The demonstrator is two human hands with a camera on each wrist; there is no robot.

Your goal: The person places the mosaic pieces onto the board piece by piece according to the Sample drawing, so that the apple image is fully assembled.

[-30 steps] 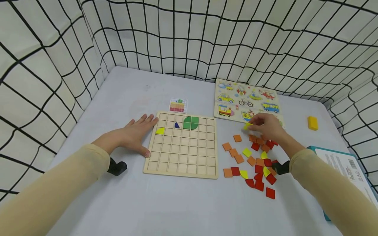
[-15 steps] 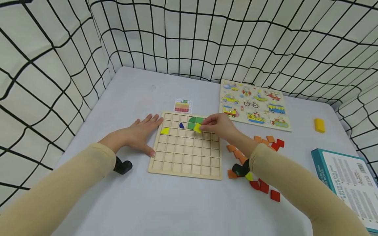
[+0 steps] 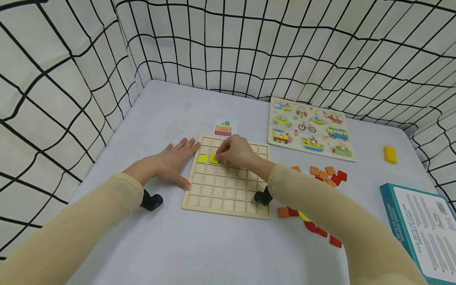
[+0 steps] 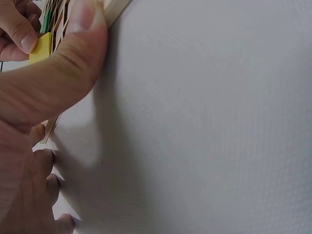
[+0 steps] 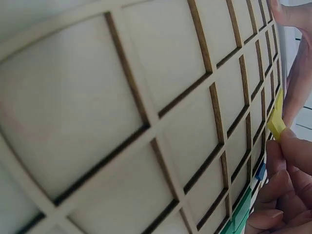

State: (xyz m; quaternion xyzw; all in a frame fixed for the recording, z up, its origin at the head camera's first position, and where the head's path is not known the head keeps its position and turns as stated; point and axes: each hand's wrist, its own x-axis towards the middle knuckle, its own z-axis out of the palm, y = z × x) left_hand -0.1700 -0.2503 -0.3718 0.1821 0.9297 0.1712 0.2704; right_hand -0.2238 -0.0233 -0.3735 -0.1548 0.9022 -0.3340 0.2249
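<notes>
My right hand (image 3: pixel 236 152) pinches a yellow square tile (image 3: pixel 213 159) between thumb and fingers, close over the wooden grid board (image 3: pixel 224 192). Just left of that tile, a yellow piece with one rounded corner (image 3: pixel 202 158) lies in a cell near the board's left edge. Spread flat, my left hand (image 3: pixel 167 164) rests on the table, its thumb and fingertips at the board's left edge. In the right wrist view, green tiles (image 5: pixel 239 214) and a small blue piece (image 5: pixel 261 171) show in cells beside the right fingers; the right hand hides them in the head view.
A pattern card (image 3: pixel 225 128) lies behind the board, and a vehicle puzzle (image 3: pixel 310 130) at back right. Loose orange tiles (image 3: pixel 283 212) and red tiles (image 3: pixel 335 241) lie right, partly under the right sleeve. Further right are a yellow block (image 3: pixel 390 154) and a teal-edged box (image 3: pixel 424 229). Black netting surrounds the table.
My right hand has carried the yellow square tile from the loose pieces leftward across the board, to beside the other yellow piece. The left hand has stayed at the board's edge.
</notes>
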